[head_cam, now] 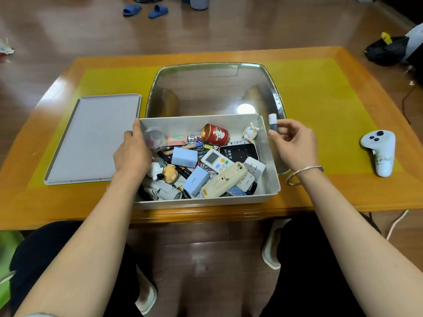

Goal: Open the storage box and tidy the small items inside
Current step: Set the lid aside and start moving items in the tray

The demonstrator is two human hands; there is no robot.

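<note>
The grey storage box (pixel 270 179) stands open at the table's front edge, filled with several small items: a red tin (pixel 216 133), a white remote (pixel 216 160), light blue chargers (pixel 184 156), a black Wi-Fi device (pixel 240 151), a rabbit figure (pixel 251 131). Its grey lid (pixel 91 138) lies flat to the left. My left hand (pixel 134 149) grips the box's left wall, fingers curled over the rim. Just outside the box's right wall, my right hand (pixel 291 140) pinches a small white-capped tube (pixel 273 122).
A large metal tray (pixel 217 88) lies behind the box on the yellow mat. A white game controller (pixel 380 149) rests at the right of the table. Blue slippers and a black bag lie on the floor beyond.
</note>
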